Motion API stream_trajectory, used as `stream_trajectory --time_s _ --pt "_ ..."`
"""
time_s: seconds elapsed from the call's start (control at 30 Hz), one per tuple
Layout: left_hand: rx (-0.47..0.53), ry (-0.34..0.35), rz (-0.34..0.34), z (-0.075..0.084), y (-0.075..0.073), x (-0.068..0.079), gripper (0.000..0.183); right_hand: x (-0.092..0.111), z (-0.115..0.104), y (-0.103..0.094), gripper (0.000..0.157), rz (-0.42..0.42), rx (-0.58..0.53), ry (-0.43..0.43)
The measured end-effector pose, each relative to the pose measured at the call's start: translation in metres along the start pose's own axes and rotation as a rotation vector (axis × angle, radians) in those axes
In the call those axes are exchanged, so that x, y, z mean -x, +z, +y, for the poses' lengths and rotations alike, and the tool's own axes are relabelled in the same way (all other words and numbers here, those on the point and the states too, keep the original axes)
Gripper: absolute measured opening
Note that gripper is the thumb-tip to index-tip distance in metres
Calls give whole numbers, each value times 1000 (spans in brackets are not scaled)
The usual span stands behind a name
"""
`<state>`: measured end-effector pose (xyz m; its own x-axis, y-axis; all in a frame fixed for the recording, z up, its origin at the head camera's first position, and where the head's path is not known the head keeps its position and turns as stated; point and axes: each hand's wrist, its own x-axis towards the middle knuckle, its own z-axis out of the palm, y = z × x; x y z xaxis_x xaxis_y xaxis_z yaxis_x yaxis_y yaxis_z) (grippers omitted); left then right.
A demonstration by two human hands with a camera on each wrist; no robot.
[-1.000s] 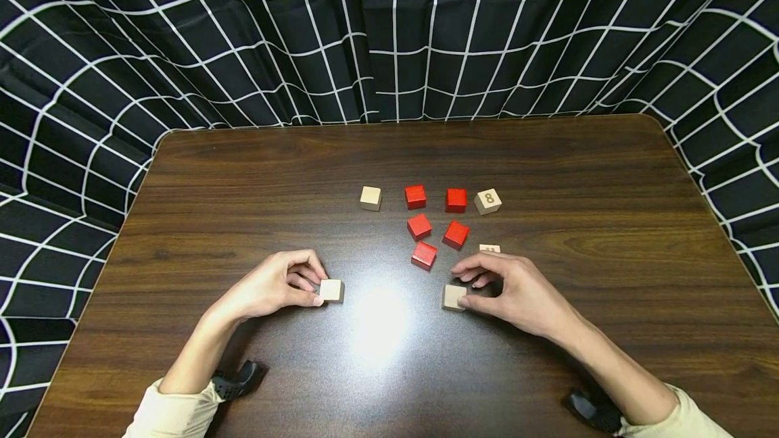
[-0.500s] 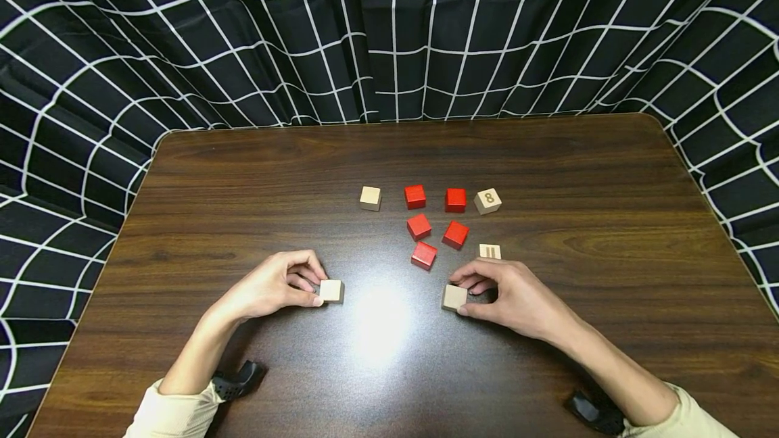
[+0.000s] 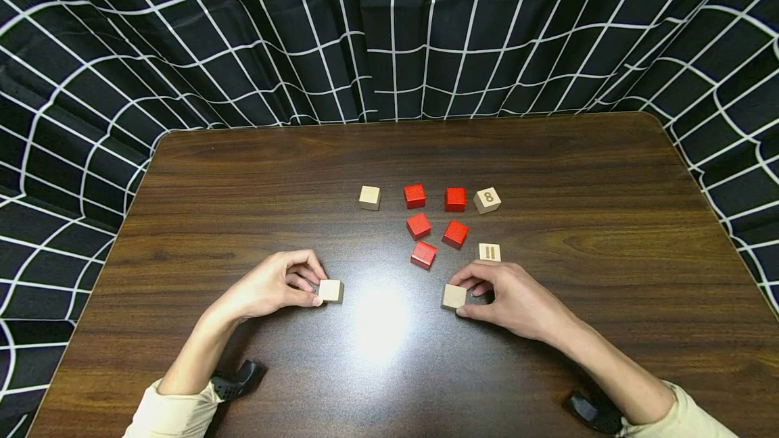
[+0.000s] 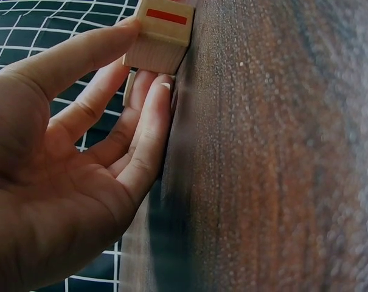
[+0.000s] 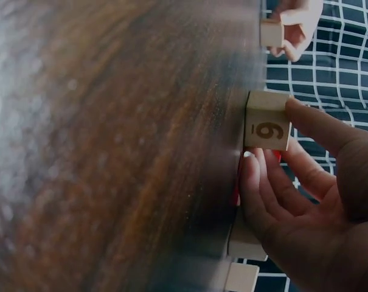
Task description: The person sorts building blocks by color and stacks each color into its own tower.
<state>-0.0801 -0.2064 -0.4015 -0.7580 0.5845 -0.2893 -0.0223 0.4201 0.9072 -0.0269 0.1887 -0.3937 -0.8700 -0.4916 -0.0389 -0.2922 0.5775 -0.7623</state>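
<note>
My left hand (image 3: pixel 281 282) pinches a pale wooden cube (image 3: pixel 331 291) between thumb and fingers, low at the table. In the left wrist view that cube (image 4: pixel 162 36) carries a red bar on one side. Across from it, my right hand (image 3: pixel 508 299) holds a second wooden cube (image 3: pixel 454 297) by its near and far sides. Its side marked with an underlined 6 or 9 (image 5: pixel 267 129) faces the right wrist camera. Both cubes show plain tops in the head view. Just beyond the right knuckles lies a wooden cube with two parallel bars (image 3: pixel 489 253), partly covered by the hand.
Several red cubes (image 3: pixel 418 226) sit in a loose group at mid-table. To their left is a plain wooden cube (image 3: pixel 369 198); to their right, one marked 8 (image 3: pixel 487 200). The brown wooden table (image 3: pixel 243 174) ends at a black curtain with white grid lines (image 3: pixel 426 32).
My right hand has shifted slightly toward me and its thumb has moved to the cube's near side, uncovering more of the two-bar cube. My left hand stays nearly still.
</note>
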Motion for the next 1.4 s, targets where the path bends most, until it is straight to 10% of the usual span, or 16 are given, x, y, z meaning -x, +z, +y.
stream_trajectory --time_s 0.67,1.4 --pt "22 1 -4 3 0 0 28 -9 -18 -2 34 9 48 -35" --pt "44 9 -5 1 1 0 28 -32 -39 18 35 76 -277 -68"
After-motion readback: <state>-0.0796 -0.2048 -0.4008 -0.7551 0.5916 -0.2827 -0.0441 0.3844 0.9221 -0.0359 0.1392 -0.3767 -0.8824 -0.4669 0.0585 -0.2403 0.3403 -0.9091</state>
